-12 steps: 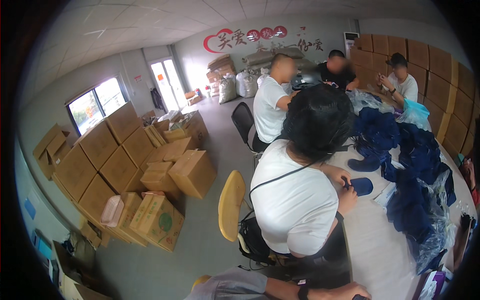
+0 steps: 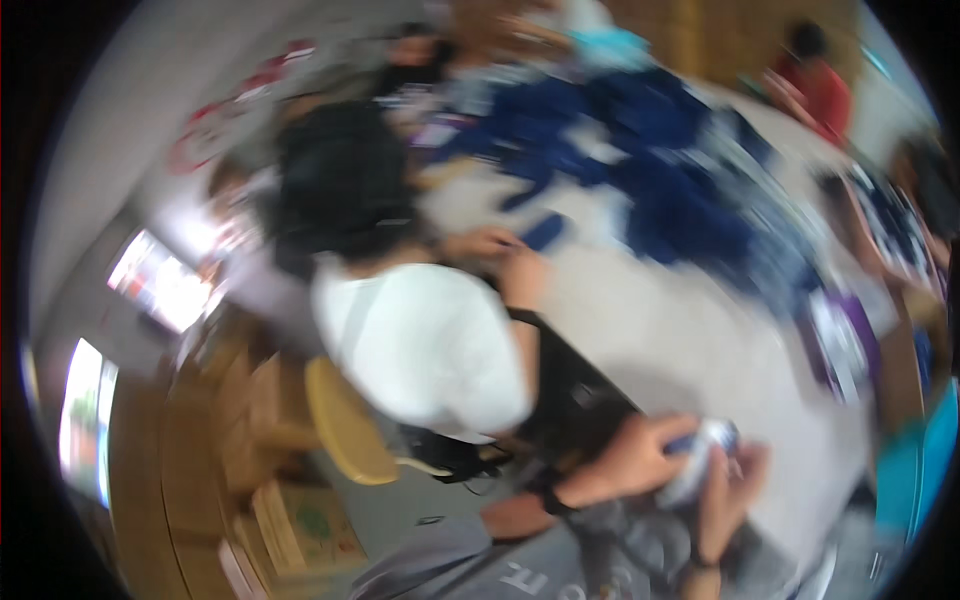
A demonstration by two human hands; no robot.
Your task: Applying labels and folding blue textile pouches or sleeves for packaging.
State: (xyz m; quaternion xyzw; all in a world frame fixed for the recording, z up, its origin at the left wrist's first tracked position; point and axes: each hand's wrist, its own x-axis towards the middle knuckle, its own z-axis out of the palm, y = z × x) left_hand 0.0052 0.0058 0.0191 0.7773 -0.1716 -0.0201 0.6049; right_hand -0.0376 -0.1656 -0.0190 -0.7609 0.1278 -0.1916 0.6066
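Motion blurs this view. At the lower right, over the near table edge, my left hand [image 2: 640, 455] has its thumb and fingers closed around a small white and dark blue item [image 2: 716, 436] whose kind I cannot make out. From the other side my right hand [image 2: 728, 495] grips the same item with its fingertips, below and right of the left hand. Beyond, at the left, a person in a white shirt [image 2: 420, 345] bends over the table with a dark blue flat piece [image 2: 543, 231] by their hands.
Dark blue fabric pieces [image 2: 680, 205] lie heaped across the pale table [image 2: 610, 320], with clear plastic beside them. A purple and white box [image 2: 845, 340] is near the right edge. A yellow chair back [image 2: 345, 425] and cardboard boxes [image 2: 300, 530] stand left. Other people sit farther off.
My view has swung right and tilted, shifting the scene leftward. Both my hands now show with the item; before, only my left hand showed at the lower edge, by a dark thing.
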